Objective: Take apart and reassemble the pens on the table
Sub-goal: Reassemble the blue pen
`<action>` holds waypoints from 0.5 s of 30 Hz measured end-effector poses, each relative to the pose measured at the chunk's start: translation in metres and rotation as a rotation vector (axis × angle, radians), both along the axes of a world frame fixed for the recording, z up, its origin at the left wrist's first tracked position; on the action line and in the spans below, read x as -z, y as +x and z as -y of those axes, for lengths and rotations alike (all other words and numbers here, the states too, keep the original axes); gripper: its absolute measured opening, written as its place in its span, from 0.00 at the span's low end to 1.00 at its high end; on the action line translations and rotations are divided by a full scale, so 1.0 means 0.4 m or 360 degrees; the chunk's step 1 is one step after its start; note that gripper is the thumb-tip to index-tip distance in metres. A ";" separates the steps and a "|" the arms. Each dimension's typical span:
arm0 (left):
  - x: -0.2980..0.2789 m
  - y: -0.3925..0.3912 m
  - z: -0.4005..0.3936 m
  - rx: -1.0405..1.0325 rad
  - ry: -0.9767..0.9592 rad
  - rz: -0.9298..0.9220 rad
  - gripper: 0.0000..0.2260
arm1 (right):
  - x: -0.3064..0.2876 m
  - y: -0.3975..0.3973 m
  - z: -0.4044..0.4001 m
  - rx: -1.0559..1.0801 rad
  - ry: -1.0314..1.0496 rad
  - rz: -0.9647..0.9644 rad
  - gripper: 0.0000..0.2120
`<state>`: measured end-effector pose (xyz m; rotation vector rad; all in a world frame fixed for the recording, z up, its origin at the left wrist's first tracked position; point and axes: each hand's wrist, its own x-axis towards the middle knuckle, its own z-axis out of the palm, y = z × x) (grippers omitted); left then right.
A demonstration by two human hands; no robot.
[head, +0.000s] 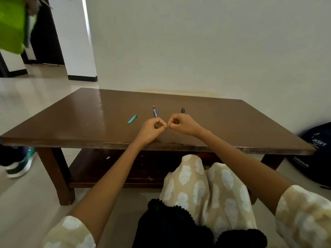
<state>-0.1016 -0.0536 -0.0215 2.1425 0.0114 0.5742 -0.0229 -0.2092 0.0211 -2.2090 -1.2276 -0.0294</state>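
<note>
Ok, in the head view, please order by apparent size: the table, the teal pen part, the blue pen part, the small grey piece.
1. Table
2. Teal pen part
3. Blue pen part, partly hidden by the left hand, so unsure against teal
4. Small grey piece

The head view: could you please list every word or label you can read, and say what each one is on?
"adani": white print on the dark blue bag at the table's right end.
Lower white print on the same bag: upside down, too blurred to read.
Pens: no readable print.
</note>
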 end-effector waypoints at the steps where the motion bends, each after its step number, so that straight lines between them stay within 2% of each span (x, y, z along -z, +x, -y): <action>1: -0.002 0.007 0.000 -0.0004 -0.0171 0.0025 0.02 | -0.005 0.010 -0.008 0.0013 0.0045 -0.0060 0.05; 6: -0.019 0.038 -0.006 -0.0027 -0.1165 0.0163 0.01 | -0.012 0.041 -0.063 0.0016 0.0434 -0.0799 0.09; 10: -0.028 0.066 -0.027 -0.0068 -0.1639 0.0287 0.02 | -0.010 0.078 -0.122 -0.0062 0.0426 -0.1084 0.12; 12: -0.027 0.075 -0.045 -0.0146 -0.1732 0.0321 0.01 | -0.004 0.106 -0.152 0.0039 0.0412 -0.1006 0.13; 15: -0.020 0.084 -0.076 -0.0231 -0.1811 0.0343 0.03 | 0.021 0.152 -0.208 0.0377 0.0196 -0.0417 0.12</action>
